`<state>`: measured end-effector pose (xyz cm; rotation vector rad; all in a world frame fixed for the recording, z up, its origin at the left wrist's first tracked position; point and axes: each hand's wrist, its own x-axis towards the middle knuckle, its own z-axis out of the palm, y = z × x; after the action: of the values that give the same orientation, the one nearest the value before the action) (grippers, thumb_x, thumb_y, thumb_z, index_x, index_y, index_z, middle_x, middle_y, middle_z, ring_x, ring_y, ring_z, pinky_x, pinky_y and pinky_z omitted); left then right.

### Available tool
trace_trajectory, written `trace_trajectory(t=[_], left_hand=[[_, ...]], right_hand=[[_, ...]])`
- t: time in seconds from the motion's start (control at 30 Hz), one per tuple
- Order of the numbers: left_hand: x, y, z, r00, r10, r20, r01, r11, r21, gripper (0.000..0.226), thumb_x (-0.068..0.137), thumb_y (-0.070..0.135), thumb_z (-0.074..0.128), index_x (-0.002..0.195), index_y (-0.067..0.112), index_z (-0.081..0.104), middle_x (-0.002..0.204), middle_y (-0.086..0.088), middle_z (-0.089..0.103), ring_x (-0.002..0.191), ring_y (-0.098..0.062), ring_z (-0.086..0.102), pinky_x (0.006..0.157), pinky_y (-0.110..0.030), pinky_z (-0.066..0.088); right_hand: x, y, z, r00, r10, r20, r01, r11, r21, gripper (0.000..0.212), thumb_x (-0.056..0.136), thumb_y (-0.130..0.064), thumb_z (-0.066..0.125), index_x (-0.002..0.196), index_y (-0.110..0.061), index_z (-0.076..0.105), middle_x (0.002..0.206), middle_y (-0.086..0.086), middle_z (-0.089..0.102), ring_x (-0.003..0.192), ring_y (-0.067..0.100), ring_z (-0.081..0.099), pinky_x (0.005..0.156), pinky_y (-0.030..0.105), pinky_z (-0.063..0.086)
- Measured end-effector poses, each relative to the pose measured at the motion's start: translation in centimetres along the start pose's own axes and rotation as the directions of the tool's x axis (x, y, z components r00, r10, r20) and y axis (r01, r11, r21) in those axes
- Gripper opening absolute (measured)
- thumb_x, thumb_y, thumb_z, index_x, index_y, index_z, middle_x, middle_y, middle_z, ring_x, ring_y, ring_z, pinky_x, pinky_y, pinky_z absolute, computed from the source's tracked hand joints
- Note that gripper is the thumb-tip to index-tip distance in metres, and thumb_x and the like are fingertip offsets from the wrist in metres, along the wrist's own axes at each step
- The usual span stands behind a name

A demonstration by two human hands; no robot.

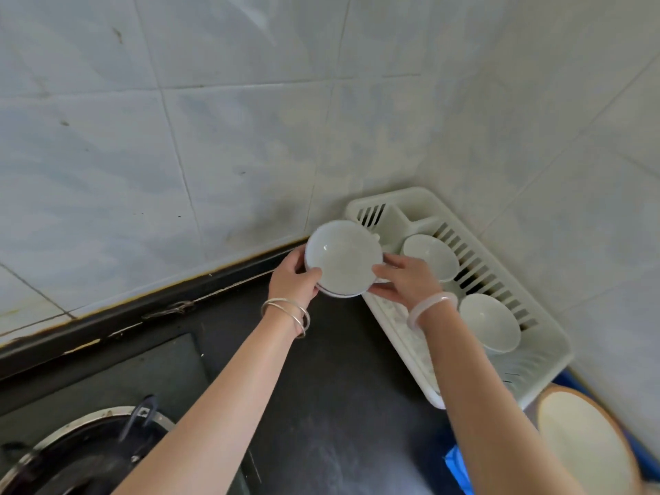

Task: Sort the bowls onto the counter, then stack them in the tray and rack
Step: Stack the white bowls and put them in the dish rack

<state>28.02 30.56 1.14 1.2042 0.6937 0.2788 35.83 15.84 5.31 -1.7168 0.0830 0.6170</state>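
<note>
White bowl stack [343, 257] gripped between left hand [293, 280], right hand [407, 278].

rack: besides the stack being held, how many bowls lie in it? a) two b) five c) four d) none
a: only a far bowl and a near bowl lie in the rack; the stack is held at its edge by the left hand and right hand.
</note>
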Motion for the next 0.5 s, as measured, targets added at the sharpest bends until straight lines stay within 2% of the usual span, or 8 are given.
trace_trajectory(t=[0.07, 0.17, 0.27, 0.33, 0.37, 0.43, 0.5], left_hand=[[-0.4, 0.7, 2.7, 0.996, -0.018, 0.084, 0.017, 1.0, 0.009, 0.051, 0.081, -0.006, 0.053, 0.125, 0.019, 0.053, 0.104, 0.004, 0.058, 0.096, -0.015, 0.054, 0.071, -0.026, 0.052], [-0.7, 1.1, 6.5, 0.977, -0.04, 0.209, 0.017, 0.994, 0.108, 0.05, 0.079, -0.006, 0.054, 0.124, 0.016, 0.052, 0.114, -0.004, 0.058, 0.109, -0.025, 0.055, 0.091, -0.042, 0.051], [-0.4, 0.9, 10.0, 0.949, -0.111, 0.294, 0.04, 0.97, 0.238, 0.048, 0.078, -0.007, 0.053, 0.122, 0.013, 0.053, 0.108, -0.008, 0.058, 0.113, -0.031, 0.054, 0.099, -0.046, 0.046], [0.1, 0.7, 11.9, 0.926, -0.182, 0.332, 0.076, 0.948, 0.309, 0.046, 0.079, -0.009, 0.052, 0.123, 0.005, 0.053, 0.111, -0.016, 0.059, 0.107, -0.033, 0.055, 0.1, -0.048, 0.045], [0.4, 0.5, 12.8, 0.916, -0.207, 0.343, 0.083, 0.935, 0.345, 0.044, 0.08, -0.008, 0.052, 0.123, 0.002, 0.053, 0.111, -0.018, 0.059, 0.102, -0.032, 0.055, 0.1, -0.049, 0.045], [0.9, 0.2, 14.1, 0.899, -0.252, 0.359, 0.094, 0.91, 0.404, 0.041, 0.082, -0.002, 0.055, 0.123, 0.0, 0.053, 0.105, -0.016, 0.058, 0.097, -0.029, 0.054, 0.099, -0.048, 0.046], [1.2, -0.2, 15.1, 0.884, -0.289, 0.367, 0.102, 0.886, 0.452, 0.036, 0.087, 0.006, 0.054, 0.122, 0.001, 0.053, 0.104, -0.015, 0.056, 0.096, -0.028, 0.053, 0.098, -0.045, 0.046]], right_hand=[[-1.0, -1.0, -2.6, 0.997, -0.035, -0.069, 0.033, 0.999, -0.023, 0.032, 0.086, -0.002, 0.061, 0.117, -0.011, 0.06, 0.098, 0.007, 0.068, 0.079, 0.021, 0.07, 0.06, 0.024, 0.059], [-2.2, -1.4, -6.2, 0.99, -0.037, -0.135, 0.035, 0.999, -0.014, 0.028, 0.086, 0.0, 0.058, 0.112, -0.012, 0.063, 0.09, 0.004, 0.068, 0.075, 0.018, 0.07, 0.057, 0.021, 0.058], [-2.8, -0.7, -9.2, 0.977, 0.007, -0.213, 0.002, 0.999, 0.043, 0.03, 0.087, 0.004, 0.055, 0.116, -0.004, 0.06, 0.09, 0.008, 0.066, 0.073, 0.017, 0.066, 0.06, 0.023, 0.058], [-2.8, 0.2, -10.6, 0.965, 0.045, -0.257, -0.022, 0.996, 0.091, 0.033, 0.087, 0.006, 0.054, 0.12, 0.0, 0.057, 0.097, 0.014, 0.065, 0.074, 0.02, 0.065, 0.062, 0.025, 0.058], [-2.7, 0.7, -11.2, 0.959, 0.063, -0.275, -0.032, 0.993, 0.114, 0.035, 0.087, 0.007, 0.054, 0.122, 0.002, 0.055, 0.102, 0.017, 0.063, 0.077, 0.023, 0.065, 0.057, 0.024, 0.058], [-2.3, 1.9, -12.2, 0.948, 0.104, -0.301, -0.061, 0.987, 0.149, 0.039, 0.088, 0.007, 0.054, 0.126, 0.002, 0.051, 0.112, 0.019, 0.06, 0.083, 0.028, 0.064, 0.049, 0.021, 0.057], [-1.7, 3.3, -12.9, 0.942, 0.149, -0.302, -0.091, 0.976, 0.197, 0.04, 0.088, 0.005, 0.054, 0.128, 0.002, 0.05, 0.12, 0.02, 0.057, 0.088, 0.031, 0.063, 0.049, 0.022, 0.057]])
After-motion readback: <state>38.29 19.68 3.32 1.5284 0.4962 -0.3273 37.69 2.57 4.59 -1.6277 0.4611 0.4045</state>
